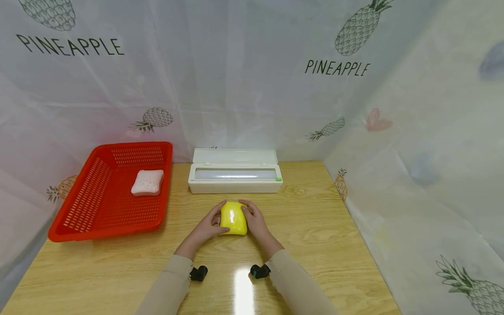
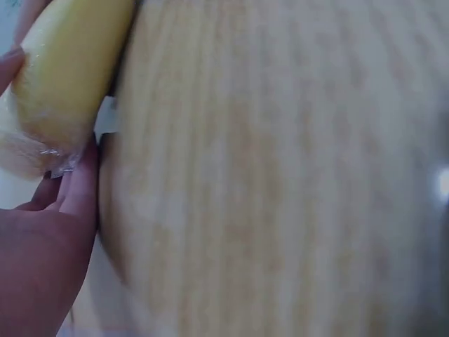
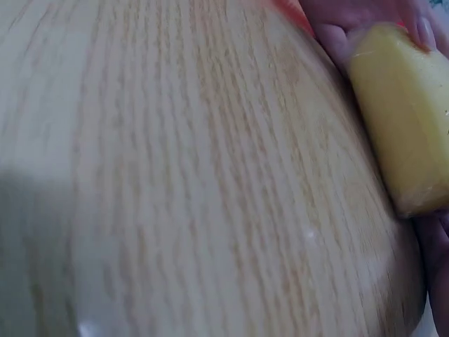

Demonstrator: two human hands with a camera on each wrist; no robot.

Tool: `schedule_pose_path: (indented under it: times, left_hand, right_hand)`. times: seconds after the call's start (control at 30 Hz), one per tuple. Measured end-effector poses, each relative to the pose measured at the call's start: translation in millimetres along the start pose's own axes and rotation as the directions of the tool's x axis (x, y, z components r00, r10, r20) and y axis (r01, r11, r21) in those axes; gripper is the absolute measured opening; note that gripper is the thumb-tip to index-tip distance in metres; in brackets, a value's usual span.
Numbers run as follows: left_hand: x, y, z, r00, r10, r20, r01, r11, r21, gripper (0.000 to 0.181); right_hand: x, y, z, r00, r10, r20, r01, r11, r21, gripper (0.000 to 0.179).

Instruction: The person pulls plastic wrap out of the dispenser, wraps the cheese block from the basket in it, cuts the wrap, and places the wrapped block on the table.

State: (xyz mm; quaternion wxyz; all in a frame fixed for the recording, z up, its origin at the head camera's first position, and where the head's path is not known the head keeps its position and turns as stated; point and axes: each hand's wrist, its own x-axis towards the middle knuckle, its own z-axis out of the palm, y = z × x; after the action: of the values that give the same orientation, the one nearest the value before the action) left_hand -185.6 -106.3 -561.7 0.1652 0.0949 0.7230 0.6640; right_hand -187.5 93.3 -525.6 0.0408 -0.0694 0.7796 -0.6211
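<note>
A yellow block point(image 1: 233, 218), puffy and shaped like a sponge, is wrapped in shiny clear film. My left hand point(image 1: 204, 230) grips its left side, thumb along the near edge and fingers towards the far corner. On the other side, my right hand point(image 1: 256, 222) holds the block with fingers bent over the far right corner. In the left wrist view, loose crinkled film gathers at one end of the yellow block point(image 2: 70, 70). The right wrist view shows the block point(image 3: 400, 126) between the hands, close over the wooden table.
Just beyond the hands stands a white cling film box point(image 1: 235, 187), lid raised, a film roll and a green tab showing. To the left, a red plastic basket point(image 1: 76, 210) holds a pale pink block point(image 1: 147, 183). A pineapple-print curtain point(image 1: 236, 87) hangs behind the wooden table point(image 1: 315, 227).
</note>
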Motion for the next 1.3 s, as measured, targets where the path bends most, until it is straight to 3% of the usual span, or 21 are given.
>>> schedule_pose_path:
  times: [0.27,0.37,0.53,0.7,0.83,1.0,1.17,1.3]
  left_hand:
    - [-2.1,-0.8,8.1,0.990,-0.022,-0.139,0.036,0.994,0.105,0.086]
    - [-3.1,3.8,10.8,0.990,-0.010,-0.143,0.029,0.991,0.131,0.085]
    - [-7.6,8.3,18.2,0.985,-0.025,-0.170,0.040,0.996,0.084,0.081]
    - [-12.4,10.2,29.9,0.974,-0.045,-0.220,0.054,0.998,0.036,0.078]
    - [-16.5,7.2,34.9,0.977,-0.038,-0.209,0.038,0.999,-0.005,0.086]
    - [-20.4,-0.2,36.3,0.982,0.004,-0.189,-0.009,1.000,-0.023,0.092]
    - [-23.3,-6.9,40.1,0.970,0.032,-0.241,-0.040,0.999,-0.026,0.080]
    - [-24.9,-11.5,43.4,0.961,0.020,-0.277,-0.030,0.999,-0.031,0.075]
  right_hand:
    - [-7.2,14.1,-4.7,0.996,0.010,0.092,-0.013,0.999,0.034,0.055]
    - [-12.6,8.3,-8.1,0.992,-0.005,0.128,0.000,0.999,0.045,0.064]
    - [-18.2,14.6,-13.4,0.984,-0.043,0.173,0.026,0.994,0.104,0.081]
    - [-15.9,42.2,-11.8,0.985,-0.010,0.170,-0.007,0.995,0.100,0.099]
    - [-14.4,57.6,-8.7,0.989,0.019,0.150,-0.032,0.996,0.088,0.098]
    - [-17.5,58.4,-5.9,0.993,-0.002,0.117,-0.008,0.996,0.085,0.094]
    - [-23.0,45.4,-3.4,0.995,-0.022,0.096,0.012,0.994,0.111,0.090]
    - [-29.7,29.9,-2.5,0.998,-0.033,0.052,0.029,0.996,0.082,0.084]
